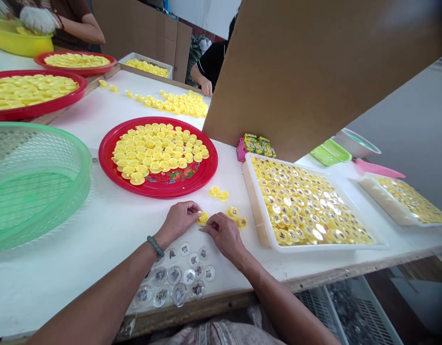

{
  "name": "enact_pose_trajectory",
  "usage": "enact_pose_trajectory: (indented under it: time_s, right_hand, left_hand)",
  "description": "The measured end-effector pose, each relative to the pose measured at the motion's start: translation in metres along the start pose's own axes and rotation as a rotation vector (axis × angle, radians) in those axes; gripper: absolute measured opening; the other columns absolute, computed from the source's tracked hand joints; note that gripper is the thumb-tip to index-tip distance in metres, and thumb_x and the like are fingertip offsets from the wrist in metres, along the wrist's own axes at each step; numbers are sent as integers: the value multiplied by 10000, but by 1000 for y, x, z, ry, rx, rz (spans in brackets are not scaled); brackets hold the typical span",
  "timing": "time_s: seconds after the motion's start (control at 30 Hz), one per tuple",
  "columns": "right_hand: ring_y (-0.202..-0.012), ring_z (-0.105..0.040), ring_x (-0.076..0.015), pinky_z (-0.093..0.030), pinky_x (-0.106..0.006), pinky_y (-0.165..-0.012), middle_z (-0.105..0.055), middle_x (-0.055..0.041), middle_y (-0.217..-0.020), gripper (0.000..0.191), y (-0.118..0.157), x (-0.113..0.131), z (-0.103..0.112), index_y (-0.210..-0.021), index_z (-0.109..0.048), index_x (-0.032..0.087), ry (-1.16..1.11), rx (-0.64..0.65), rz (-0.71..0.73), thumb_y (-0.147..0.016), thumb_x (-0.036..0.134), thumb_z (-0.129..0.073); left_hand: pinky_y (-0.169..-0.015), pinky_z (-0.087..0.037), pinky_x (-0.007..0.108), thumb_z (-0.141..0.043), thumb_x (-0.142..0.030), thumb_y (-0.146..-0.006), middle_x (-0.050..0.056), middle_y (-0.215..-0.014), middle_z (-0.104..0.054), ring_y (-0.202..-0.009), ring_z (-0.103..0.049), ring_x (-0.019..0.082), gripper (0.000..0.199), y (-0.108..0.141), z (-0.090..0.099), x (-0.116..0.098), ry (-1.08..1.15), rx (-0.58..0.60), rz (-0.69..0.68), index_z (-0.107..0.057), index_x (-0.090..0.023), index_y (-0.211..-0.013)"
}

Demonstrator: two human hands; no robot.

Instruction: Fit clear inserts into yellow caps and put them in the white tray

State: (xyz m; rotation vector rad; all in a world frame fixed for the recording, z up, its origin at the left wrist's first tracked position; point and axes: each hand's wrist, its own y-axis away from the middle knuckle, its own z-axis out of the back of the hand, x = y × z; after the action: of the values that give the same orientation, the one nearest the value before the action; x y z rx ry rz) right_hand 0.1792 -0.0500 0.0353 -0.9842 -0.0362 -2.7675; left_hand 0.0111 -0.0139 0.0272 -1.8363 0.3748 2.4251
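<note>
My left hand (178, 222), a beaded bracelet on its wrist, pinches a small round yellow plastic piece (203, 218) just above the white table. Close on the other side of that piece is my right hand (226, 235), its fingertips pressed together; what they hold, if anything, is hidden. Two yellow pieces with pictured discs (236, 217) lie beyond my right knuckles, and two plain yellow pieces (219, 193) sit a little farther off. Nearer my body, clear round discs (174, 275) with small animal-like pictures are spread between my forearms.
A red tray (202, 179) of yellow pieces stands ahead, with a green basket (77, 177) to its left. At right, a white tray (258, 225) holds many pictured pieces, below a leaning brown board (296, 72). Co-workers' hands (39, 20) (207, 87) show across the table.
</note>
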Motion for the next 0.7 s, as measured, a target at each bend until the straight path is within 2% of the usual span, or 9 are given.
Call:
enact_pose_trajectory:
  time_s: [0.13,0.37,0.57,0.7]
  right_hand:
    - [-661,-530,-121,-391,-223,-623,-587,-4,-737,46,2,0,4,-740,-588,185,-71,3,59,-783,184,-604]
    - [-664,-523,-116,-380,-216,-634,-607,-5,-746,75,-10,9,30,-777,-591,181,-55,84,180,-820,165,-533]
    - [-624,-491,-102,-380,-207,-606,-606,13,-723,98,-12,14,35,-799,-594,185,-194,79,122,-840,225,-515]
    - [-651,-528,-112,-422,-217,-619,-610,11,-714,80,-11,14,30,-810,-595,183,-332,33,19,-818,227,-529]
  left_hand:
    - [-656,-465,277,-611,-266,-674,23,-713,-669,-691,-610,180,123,0,0,1,-8,-15,-5,-658,-178,-746]
    - [-641,-459,264,-592,-259,-693,15,-720,-673,-688,-606,173,124,2,2,0,-25,-20,-16,-669,-193,-765]
    - [-694,-457,260,-544,-267,-754,20,-845,-686,-756,-602,168,188,11,11,-18,-41,-78,-115,-694,-210,-852]
    - [-658,-454,247,-547,-335,-777,33,-863,-680,-732,-593,162,223,20,8,-31,76,30,-170,-704,-203,-865]
